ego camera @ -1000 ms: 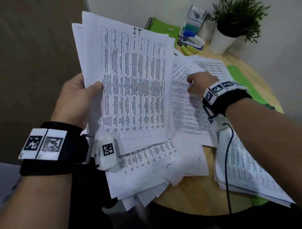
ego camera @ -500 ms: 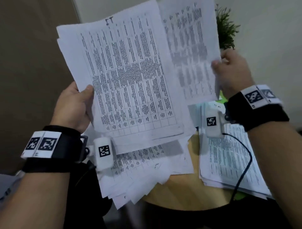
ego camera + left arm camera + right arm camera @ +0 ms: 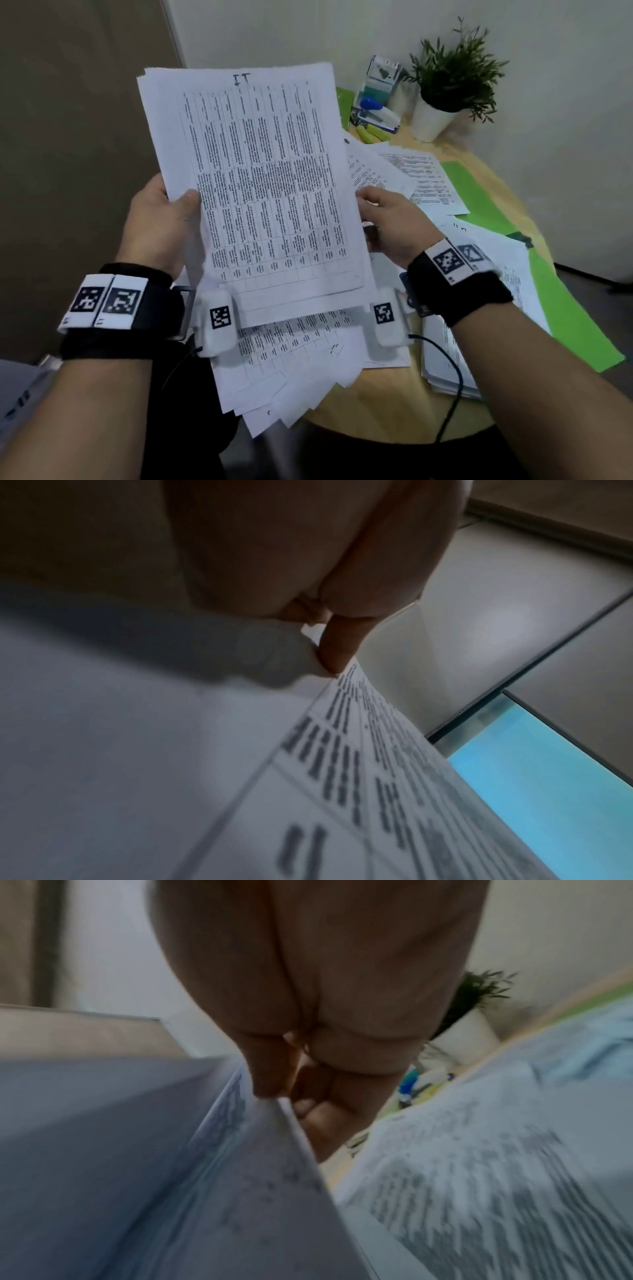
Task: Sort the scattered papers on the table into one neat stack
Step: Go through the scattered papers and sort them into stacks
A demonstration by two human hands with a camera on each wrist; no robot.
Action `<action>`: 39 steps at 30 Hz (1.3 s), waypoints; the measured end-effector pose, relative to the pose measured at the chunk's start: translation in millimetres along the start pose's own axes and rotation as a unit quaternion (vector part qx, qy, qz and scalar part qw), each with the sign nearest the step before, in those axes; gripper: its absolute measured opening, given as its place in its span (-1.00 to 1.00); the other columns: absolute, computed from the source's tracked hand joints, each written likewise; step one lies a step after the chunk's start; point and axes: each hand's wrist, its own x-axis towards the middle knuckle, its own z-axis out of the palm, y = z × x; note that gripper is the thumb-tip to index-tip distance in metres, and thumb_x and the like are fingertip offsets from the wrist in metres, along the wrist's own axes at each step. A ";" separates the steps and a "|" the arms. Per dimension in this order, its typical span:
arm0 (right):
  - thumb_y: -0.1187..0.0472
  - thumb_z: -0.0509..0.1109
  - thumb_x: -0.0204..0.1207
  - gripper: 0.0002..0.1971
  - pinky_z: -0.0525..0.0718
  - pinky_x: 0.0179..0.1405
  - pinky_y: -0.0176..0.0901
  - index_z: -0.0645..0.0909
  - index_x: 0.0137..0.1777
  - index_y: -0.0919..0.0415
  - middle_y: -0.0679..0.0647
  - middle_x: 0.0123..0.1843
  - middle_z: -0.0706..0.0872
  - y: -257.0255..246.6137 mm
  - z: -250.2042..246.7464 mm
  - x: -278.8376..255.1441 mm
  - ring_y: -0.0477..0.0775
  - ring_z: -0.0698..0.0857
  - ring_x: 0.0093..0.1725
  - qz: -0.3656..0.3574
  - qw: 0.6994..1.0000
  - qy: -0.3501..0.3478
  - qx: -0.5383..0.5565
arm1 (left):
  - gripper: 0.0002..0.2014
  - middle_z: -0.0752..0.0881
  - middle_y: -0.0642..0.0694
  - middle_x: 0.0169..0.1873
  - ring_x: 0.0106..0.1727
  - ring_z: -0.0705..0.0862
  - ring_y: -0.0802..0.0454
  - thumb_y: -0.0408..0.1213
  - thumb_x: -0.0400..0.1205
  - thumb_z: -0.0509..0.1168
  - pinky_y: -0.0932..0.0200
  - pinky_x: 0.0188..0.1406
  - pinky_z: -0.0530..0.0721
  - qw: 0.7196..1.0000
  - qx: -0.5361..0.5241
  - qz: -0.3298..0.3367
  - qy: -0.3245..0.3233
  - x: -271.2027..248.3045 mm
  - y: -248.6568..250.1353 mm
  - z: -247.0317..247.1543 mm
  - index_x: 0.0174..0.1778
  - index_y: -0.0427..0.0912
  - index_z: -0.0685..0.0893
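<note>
Item: held bundle of papers [image 3: 260, 192], printed tables, top sheet marked by hand at its upper edge. Location: raised above the near edge of the round wooden surface [image 3: 383, 407], tilted toward the camera. Lower sheets fan out unevenly below the top ones.

Left hand [image 3: 161, 219]: grip pinching the bundle's left edge, thumb on the face, fingers behind.

Right hand [image 3: 394, 222]: grip curled round the bundle's right edge.

Still on the surface: loose printed sheets [image 3: 411, 171] behind the right hand; a second pile [image 3: 479, 342] under the right forearm, lying on a green folder [image 3: 575, 329]. Beyond these: potted plant [image 3: 445, 92], stapler [image 3: 376, 113].

Step in hand, by judgement: gathering; the sheets in hand are collected but not squared. Well short of one stack.

Next move calls for, by judgement: loosening both grips enough for the sheets to slide, then knocking the bottom edges against the surface to align them, before joining the remaining piles. Fanned lower sheets could slip out if released too freely.

View differences: the head view alone shows the whole layout and the piles left. Left wrist view shows the thumb [image 3: 339, 645] tip pressing the sheet edge. Right wrist view, blurred, shows fingers [image 3: 318, 1115] curled behind the edge and separate layers [image 3: 246, 1150] gaping.
</note>
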 end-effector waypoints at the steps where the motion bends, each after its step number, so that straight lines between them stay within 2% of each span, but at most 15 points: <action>1: 0.26 0.21 0.70 -0.83 0.60 -0.50 -0.21 0.60 -0.06 0.26 0.17 -0.26 0.69 7.1 1.1 2.4 0.05 0.59 -0.52 0.016 0.999 0.026 -0.010 | -0.70 0.80 0.05 0.07 0.09 0.78 0.11 -0.38 0.72 0.22 0.05 0.15 0.71 1.000 0.006 0.003 0.004 -1.0 0.9 -2.0 0.29 0.01 0.66; 4: 0.14 0.31 0.64 -0.87 0.57 -0.26 -0.25 0.59 0.12 0.12 0.05 0.02 0.67 29.1 9.3 -0.4 0.00 0.66 -0.23 0.058 0.959 0.049 -0.273 | -0.71 0.79 0.05 0.09 0.14 0.77 0.07 -0.36 0.70 0.22 -0.02 0.21 0.69 1.000 0.008 0.013 0.023 -1.1 3.1 -9.2 0.21 0.11 0.66; 7: -0.10 0.52 0.38 -0.38 0.63 0.14 -0.01 0.45 0.39 0.07 0.05 0.27 0.51 54.4 26.9 -14.1 0.10 0.54 0.25 0.080 0.873 -0.009 -0.482 | -0.71 0.78 0.04 0.10 0.15 0.76 0.06 -0.35 0.66 0.22 -0.09 0.28 0.67 0.999 0.006 0.026 0.041 -0.2 6.0 -15.1 0.18 0.12 0.66; 9: -0.15 0.62 0.24 -0.16 0.58 0.26 0.22 0.32 0.46 0.04 0.08 0.35 0.38 63.3 37.8 -20.9 0.14 0.37 0.39 0.075 0.847 -0.020 -0.526 | -0.70 0.78 0.03 0.11 0.16 0.76 0.05 -0.34 0.65 0.23 -0.12 0.31 0.66 0.999 0.000 0.026 0.045 -0.8 6.5 -16.8 0.21 0.08 0.66; 12: 0.02 0.66 0.26 -0.15 0.58 0.28 0.24 0.28 0.48 0.09 0.10 0.37 0.35 63.4 40.6 -21.0 0.15 0.38 0.39 0.106 0.874 0.001 -0.475 | -0.66 0.78 -0.02 0.15 0.19 0.75 0.00 -0.32 0.63 0.23 -0.17 0.34 0.63 0.999 -0.007 0.030 0.041 -3.6 7.1 -16.3 0.30 -0.02 0.67; 15: 0.28 0.44 0.45 -0.56 0.66 0.07 -0.02 0.40 0.30 0.12 0.09 0.19 0.59 69.3 31.8 -12.7 0.05 0.58 0.05 0.089 0.885 -0.018 -0.456 | -0.62 0.78 -0.05 0.18 0.21 0.75 -0.01 -0.34 0.63 0.23 -0.17 0.36 0.61 0.999 -0.032 0.027 0.029 -5.0 7.6 -14.3 0.38 -0.11 0.64; 19: 0.30 0.34 0.54 -0.67 0.57 -0.04 -0.27 0.48 0.30 0.18 0.05 0.13 0.69 67.8 10.3 -12.4 0.10 0.69 0.09 0.053 0.917 0.003 -0.395 | -0.65 0.77 -0.07 0.18 0.21 0.76 0.01 -0.45 0.72 0.16 -0.13 0.36 0.62 0.999 -0.046 0.015 -0.002 -5.6 6.9 -10.6 0.39 -0.15 0.62; 21: 0.25 0.30 0.60 -0.80 0.58 -0.24 -0.39 0.57 0.19 0.08 -0.06 0.06 0.72 59.1 -2.4 -16.9 0.00 0.71 -0.03 0.036 0.953 0.043 -0.296 | -0.66 0.76 -0.12 0.21 0.22 0.75 -0.03 -0.47 0.74 0.14 -0.13 0.34 0.63 0.998 -0.060 0.000 -0.015 -5.0 6.7 -10.4 0.39 -0.17 0.61; 24: 0.14 0.35 0.53 -0.74 0.75 0.01 0.07 0.63 0.21 0.04 -0.03 0.05 0.81 48.1 -23.1 -19.9 0.09 0.79 -0.06 0.016 0.985 0.099 -0.140 | -0.67 0.76 -0.14 0.22 0.22 0.76 -0.04 -0.49 0.75 0.11 -0.11 0.33 0.64 0.995 -0.094 -0.032 -0.032 -3.2 6.4 -7.2 0.39 -0.21 0.59; 26: 0.12 0.39 0.45 -0.63 0.66 0.21 0.33 0.63 0.28 0.06 0.05 0.09 0.81 40.0 -31.2 -21.3 0.19 0.79 0.07 -0.019 0.993 0.109 -0.045 | -0.65 0.76 -0.15 0.22 0.22 0.76 -0.04 -0.50 0.75 0.10 -0.10 0.33 0.65 0.992 -0.106 -0.049 -0.039 -2.6 6.0 -2.2 0.43 -0.24 0.57; 28: 0.26 0.39 0.52 -0.58 0.57 0.34 0.36 0.56 0.40 0.18 0.18 0.24 0.75 29.3 -32.4 -25.4 0.26 0.72 0.24 -0.046 0.994 0.083 0.063 | -0.63 0.76 -0.13 0.20 0.19 0.77 -0.03 -0.50 0.76 0.08 -0.05 0.27 0.69 0.991 -0.102 -0.065 -0.054 -4.7 5.5 5.3 0.46 -0.23 0.54; 31: 0.39 0.29 0.62 -0.58 0.61 0.29 0.30 0.46 0.48 0.28 0.27 0.33 0.68 18.0 -30.1 -33.5 0.29 0.67 0.31 -0.055 0.988 0.007 0.145 | -0.65 0.75 -0.09 0.19 0.12 0.77 0.08 -0.48 0.77 0.08 0.13 0.14 0.72 0.990 -0.074 -0.082 -0.082 -10.1 0.1 20.4 0.45 -0.20 0.54; 35: 0.37 0.41 0.48 -0.64 0.74 0.10 0.13 0.64 0.28 0.20 0.21 0.17 0.78 14.2 -25.8 -43.6 0.20 0.77 0.12 -0.069 0.992 -0.017 0.100 | -0.77 0.78 0.08 -0.28 -0.43 0.71 0.17 -0.39 0.76 0.15 0.31 -0.46 0.59 0.992 -0.012 -0.082 -0.092 -16.8 -8.9 36.4 0.19 -0.06 0.64; 37: 0.38 0.35 0.55 -0.74 0.74 0.03 0.03 0.68 0.20 0.18 0.13 0.06 0.82 19.2 -28.3 -47.7 0.11 0.79 0.02 -0.075 0.994 -0.009 0.074 | -0.84 0.70 -0.02 -0.39 -0.51 0.57 -0.02 -0.34 0.73 0.19 0.23 -0.46 0.48 0.993 0.014 -0.079 -0.081 -20.7 -11.6 43.8 0.10 -0.05 0.65; 39: 0.11 0.25 0.65 -0.74 0.68 0.20 0.09 0.69 0.21 0.14 0.07 0.08 0.82 25.9 -35.3 -51.9 0.06 0.78 0.08 -0.056 0.994 -0.007 0.094 | -0.90 0.68 -0.18 -0.26 -0.38 0.55 -0.06 -0.26 0.64 0.24 0.09 -0.35 0.48 0.995 0.023 -0.065 -0.073 -25.0 -13.6 51.9 0.03 -0.05 0.63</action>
